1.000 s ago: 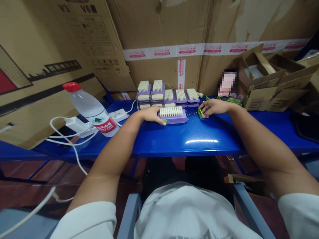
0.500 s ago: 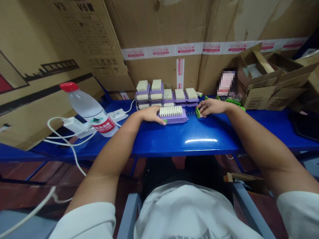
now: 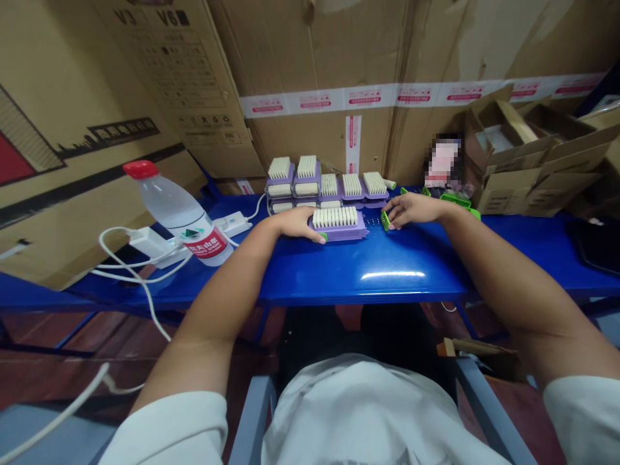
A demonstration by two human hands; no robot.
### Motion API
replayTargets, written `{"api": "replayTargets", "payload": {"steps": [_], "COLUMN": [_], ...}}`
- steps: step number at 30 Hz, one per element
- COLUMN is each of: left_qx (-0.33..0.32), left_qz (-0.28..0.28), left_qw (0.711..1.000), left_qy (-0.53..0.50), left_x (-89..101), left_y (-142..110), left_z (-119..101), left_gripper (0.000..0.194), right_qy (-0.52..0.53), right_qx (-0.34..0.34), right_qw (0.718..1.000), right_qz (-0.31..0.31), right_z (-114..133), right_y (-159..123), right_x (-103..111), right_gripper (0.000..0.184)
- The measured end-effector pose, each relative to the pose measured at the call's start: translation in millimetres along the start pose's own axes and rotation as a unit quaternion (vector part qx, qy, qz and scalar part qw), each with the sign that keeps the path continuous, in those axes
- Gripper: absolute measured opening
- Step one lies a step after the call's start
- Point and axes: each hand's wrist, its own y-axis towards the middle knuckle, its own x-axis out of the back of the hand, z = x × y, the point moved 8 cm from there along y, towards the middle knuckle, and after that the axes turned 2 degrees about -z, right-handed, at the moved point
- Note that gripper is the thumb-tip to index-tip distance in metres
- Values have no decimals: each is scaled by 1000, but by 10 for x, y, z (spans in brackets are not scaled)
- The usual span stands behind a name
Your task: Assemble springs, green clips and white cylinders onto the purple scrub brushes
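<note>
Around the purple brush [image 3: 340,230], left hand [image 3: 300,224] curls (thumb forward).

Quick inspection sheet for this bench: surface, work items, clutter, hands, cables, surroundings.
Surface: blue tabletop, glossy, light glare near the front edge.
Work items: purple unit with white ridges up; similar units grouped behind; tiny pieces between it and the green part, too small to identify.
Clutter: red-capped bottle at left, open cardboard boxes at right.
Hands: left hand grips the purple unit's left end; right hand holds the green part.
Cables: white cable hangs over the front edge at left.
Surroundings: taped cardboard behind.
</note>
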Motion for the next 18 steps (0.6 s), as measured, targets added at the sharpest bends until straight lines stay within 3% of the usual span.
{"api": "replayTargets", "payload": {"steps": [18], "left_qx": [8], "left_qz": [5], "left_qw": [1000], "left_qy": [-4], "left_x": [16], "left_y": [-14], "left_z": [4], "left_gripper": [103], "right_qy": [-15], "right_qx": [-5], "right_qw": [1000], "right_qz": [2], "right_z": [13], "right_y": [-37], "right_x": [28], "right_gripper": [70]}}
